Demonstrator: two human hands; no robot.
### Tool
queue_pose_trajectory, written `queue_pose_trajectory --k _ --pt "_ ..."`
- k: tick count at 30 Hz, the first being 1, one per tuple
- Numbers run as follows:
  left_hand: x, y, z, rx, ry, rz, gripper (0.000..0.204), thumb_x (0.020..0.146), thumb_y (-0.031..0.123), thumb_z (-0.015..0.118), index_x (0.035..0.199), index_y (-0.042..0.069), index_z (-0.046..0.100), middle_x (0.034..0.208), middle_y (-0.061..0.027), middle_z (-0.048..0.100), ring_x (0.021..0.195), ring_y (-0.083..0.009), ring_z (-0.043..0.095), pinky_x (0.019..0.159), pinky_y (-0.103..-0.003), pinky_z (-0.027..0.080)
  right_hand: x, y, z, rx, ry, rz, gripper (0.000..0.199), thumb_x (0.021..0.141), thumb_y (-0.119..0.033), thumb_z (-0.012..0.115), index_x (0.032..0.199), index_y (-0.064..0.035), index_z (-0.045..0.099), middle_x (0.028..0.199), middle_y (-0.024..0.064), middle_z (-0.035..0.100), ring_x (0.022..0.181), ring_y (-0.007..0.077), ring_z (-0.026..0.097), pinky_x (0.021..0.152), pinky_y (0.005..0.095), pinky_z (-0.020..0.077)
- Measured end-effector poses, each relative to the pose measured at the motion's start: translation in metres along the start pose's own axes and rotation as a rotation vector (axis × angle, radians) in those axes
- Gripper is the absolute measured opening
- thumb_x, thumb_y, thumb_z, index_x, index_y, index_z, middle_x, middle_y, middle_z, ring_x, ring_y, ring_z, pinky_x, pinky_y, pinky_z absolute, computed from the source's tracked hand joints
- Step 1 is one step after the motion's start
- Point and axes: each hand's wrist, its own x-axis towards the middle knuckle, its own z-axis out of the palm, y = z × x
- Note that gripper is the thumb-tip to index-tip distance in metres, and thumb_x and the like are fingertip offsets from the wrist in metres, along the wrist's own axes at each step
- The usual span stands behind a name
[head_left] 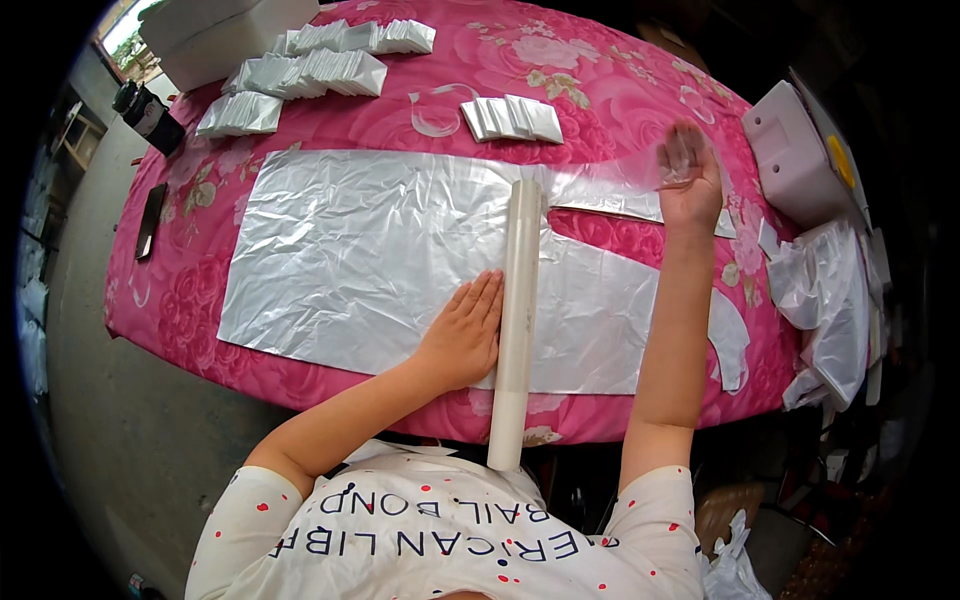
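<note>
A large silvery plastic bag (370, 260) with strap-like ends at its right lies creased and flat on the table. Across it rests a long pale tube (517, 300), whose near end reaches past the table edge to my shirt. My left hand (463, 330) lies flat on the bag, fingers stretched along the tube's left side. Over the bag's far right strap, my right hand (690, 185) is stretched out. Its fingers are blurred and look see-through; I make out nothing held in them.
Stacks of folded silver packets (310, 75) lie at the far left, with a smaller packet row (512, 119) behind the tube. A phone (151, 222), a dark bottle (148, 118) and a white box (215, 40) line the left side. White box pieces (795, 150) and clear plastic bags (825, 305) crowd the right edge.
</note>
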Motion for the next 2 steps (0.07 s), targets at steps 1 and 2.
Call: queue_pose_trajectory --k 1,2 --pt "0.001 0.001 0.001 -0.004 -0.004 0.01 0.055 0.087 0.019 0.035 0.133 -0.01 0.03 0.142 -0.0239 0.026 0.134 -0.0349 0.022 0.11 -0.043 0.017 -0.016 0.006 0.026 -0.1 -0.104 -0.006 0.033 0.095 -0.019 0.037 0.116 0.0006 0.053 0.117 0.0134 0.058 0.11 0.0248 0.056 0.094 0.0366 0.0441" --pt "0.0 0.0 0.001 -0.002 -0.005 0.007 0.055 0.087 0.019 0.035 0.133 -0.01 0.03 0.142 -0.0239 0.026 0.134 -0.0349 0.022 0.11 -0.043 0.017 -0.031 0.024 0.051 -0.193 -0.212 0.002 0.033 0.097 -0.019 0.037 0.119 -0.0001 0.052 0.119 0.0129 0.057 0.112 0.0243 0.054 0.095 0.0351 0.0435"
